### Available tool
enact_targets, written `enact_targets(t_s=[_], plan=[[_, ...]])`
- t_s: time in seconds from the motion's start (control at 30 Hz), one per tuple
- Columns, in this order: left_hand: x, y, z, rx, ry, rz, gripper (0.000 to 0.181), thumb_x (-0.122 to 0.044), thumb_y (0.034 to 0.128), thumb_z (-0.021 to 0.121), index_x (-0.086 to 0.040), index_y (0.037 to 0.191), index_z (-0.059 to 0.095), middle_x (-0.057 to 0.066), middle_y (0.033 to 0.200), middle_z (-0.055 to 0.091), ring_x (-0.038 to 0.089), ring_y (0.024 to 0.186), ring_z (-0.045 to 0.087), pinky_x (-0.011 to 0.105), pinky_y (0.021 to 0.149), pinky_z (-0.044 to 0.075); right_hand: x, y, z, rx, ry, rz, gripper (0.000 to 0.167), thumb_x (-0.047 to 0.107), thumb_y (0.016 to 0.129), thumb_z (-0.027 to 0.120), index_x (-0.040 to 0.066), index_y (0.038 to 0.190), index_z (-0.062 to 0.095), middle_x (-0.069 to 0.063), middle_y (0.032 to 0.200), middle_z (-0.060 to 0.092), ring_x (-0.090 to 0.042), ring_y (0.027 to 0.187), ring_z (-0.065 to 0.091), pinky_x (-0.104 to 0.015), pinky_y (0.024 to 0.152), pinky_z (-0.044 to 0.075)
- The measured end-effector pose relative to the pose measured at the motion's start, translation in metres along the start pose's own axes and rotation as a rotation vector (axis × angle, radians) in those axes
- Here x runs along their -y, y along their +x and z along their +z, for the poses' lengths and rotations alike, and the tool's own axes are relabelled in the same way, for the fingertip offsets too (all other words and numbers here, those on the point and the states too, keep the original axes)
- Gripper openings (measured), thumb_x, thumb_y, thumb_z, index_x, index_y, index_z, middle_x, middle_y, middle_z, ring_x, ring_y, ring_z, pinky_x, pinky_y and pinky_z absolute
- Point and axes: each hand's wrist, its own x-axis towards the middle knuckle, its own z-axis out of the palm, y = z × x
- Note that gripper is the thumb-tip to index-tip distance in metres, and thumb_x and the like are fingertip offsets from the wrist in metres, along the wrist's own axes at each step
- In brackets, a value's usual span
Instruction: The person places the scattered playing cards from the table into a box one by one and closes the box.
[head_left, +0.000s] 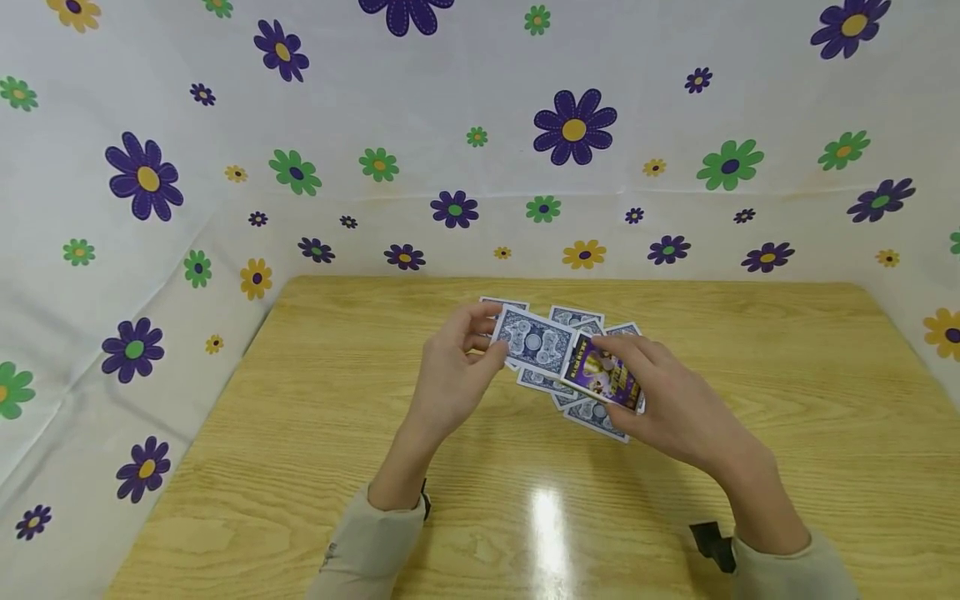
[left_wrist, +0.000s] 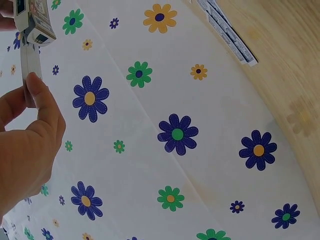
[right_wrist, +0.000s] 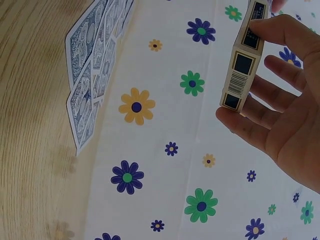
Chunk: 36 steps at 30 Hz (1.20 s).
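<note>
In the head view my left hand (head_left: pixel 450 379) pinches a playing card (head_left: pixel 533 341) between thumb and fingers, its blue patterned back facing up. The card's right end meets the end of a purple-and-gold card box (head_left: pixel 604 372). How far it reaches inside, I cannot tell. My right hand (head_left: pixel 678 408) grips that box by its sides, thumb on the near side. From the right wrist view, the box's narrow end with a barcode (right_wrist: pixel 237 82) faces the camera. Below both hands, several blue-backed cards (head_left: pixel 596 418) lie overlapping face down on the table.
The wooden table (head_left: pixel 300 433) runs back to a white cloth (head_left: pixel 480 75) printed with purple, green and yellow flowers. More cloth hangs along the left side. A black strap (head_left: pixel 712 546) shows by the right sleeve.
</note>
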Motion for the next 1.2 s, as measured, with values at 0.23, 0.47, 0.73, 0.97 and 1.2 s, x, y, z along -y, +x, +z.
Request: enact_targets(t_s=[0.23, 0.47, 0.73, 0.97, 1.2], plan=[[0.001, 0.000, 0.002, 0.010, -0.002, -0.021, 0.036, 0.002, 0.0915, 0.063, 0.001, 0.128, 0.057, 0.015, 0.107, 0.067, 0.022, 0.087, 0.068, 0.027, 0.072, 0.059, 0.000, 0.000, 0.002, 0.001, -0.005, -0.008, 0.071, 0.012, 0.083, 0.076, 0.011, 0.146, 0.044, -0.018, 0.138, 0.051, -0.031, 0.113, 0.055, -0.044, 0.082, 0.055], [0.001, -0.001, 0.005, 0.020, 0.009, -0.036, 0.040, 0.000, 0.0910, 0.066, 0.000, 0.130, 0.058, 0.015, 0.108, 0.065, 0.022, 0.089, 0.067, 0.029, 0.075, 0.058, 0.000, 0.001, 0.003, 0.003, -0.007, -0.009, 0.069, 0.011, 0.083, 0.076, 0.011, 0.145, 0.045, -0.017, 0.138, 0.052, -0.030, 0.113, 0.056, -0.044, 0.083, 0.055], [0.001, -0.002, 0.008, 0.060, 0.009, -0.050, 0.040, -0.002, 0.0916, 0.065, -0.002, 0.131, 0.058, 0.014, 0.108, 0.065, 0.021, 0.088, 0.065, 0.029, 0.075, 0.058, 0.000, 0.002, 0.005, 0.006, 0.004, -0.018, 0.069, 0.011, 0.083, 0.077, 0.012, 0.145, 0.046, -0.016, 0.138, 0.052, -0.029, 0.110, 0.056, -0.042, 0.082, 0.055], [0.001, -0.004, 0.011, 0.102, 0.030, -0.038, 0.044, -0.004, 0.0917, 0.066, -0.005, 0.135, 0.057, 0.013, 0.108, 0.063, 0.020, 0.086, 0.062, 0.028, 0.073, 0.056, 0.000, 0.001, 0.005, 0.007, 0.006, -0.018, 0.070, 0.010, 0.083, 0.077, 0.011, 0.145, 0.046, -0.016, 0.138, 0.052, -0.028, 0.109, 0.056, -0.042, 0.081, 0.056], [0.001, -0.006, 0.013, 0.150, 0.049, -0.020, 0.046, -0.006, 0.0922, 0.065, -0.005, 0.137, 0.055, 0.011, 0.106, 0.062, 0.018, 0.082, 0.059, 0.028, 0.069, 0.055, 0.000, 0.002, 0.006, 0.009, 0.004, -0.016, 0.070, 0.010, 0.083, 0.078, 0.011, 0.144, 0.046, -0.016, 0.138, 0.052, -0.029, 0.110, 0.057, -0.043, 0.082, 0.056]])
